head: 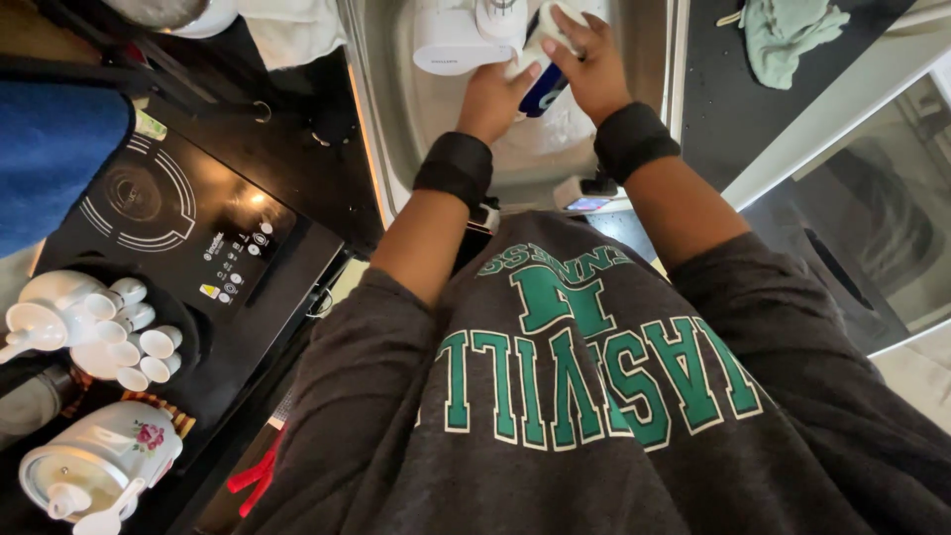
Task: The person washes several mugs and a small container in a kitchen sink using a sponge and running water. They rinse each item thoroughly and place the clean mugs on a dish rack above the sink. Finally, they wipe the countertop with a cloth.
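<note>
Both my hands reach into the steel sink (388, 89) at the top of the head view. My left hand (492, 96) grips a dark blue cup-like object (545, 91), mostly hidden between the hands. My right hand (588, 57) presses a pale sponge or cloth (556, 22) against its top, fingers curled over it. Black bands wrap both wrists. A white faucet fitting (451, 40) hangs just left of the hands.
A black induction cooktop (188, 223) lies at the left on the dark counter. White teacups and a teapot (89, 327) sit on a tray, with a flowered white pot (94, 461) below them. A green cloth (788, 35) lies at upper right.
</note>
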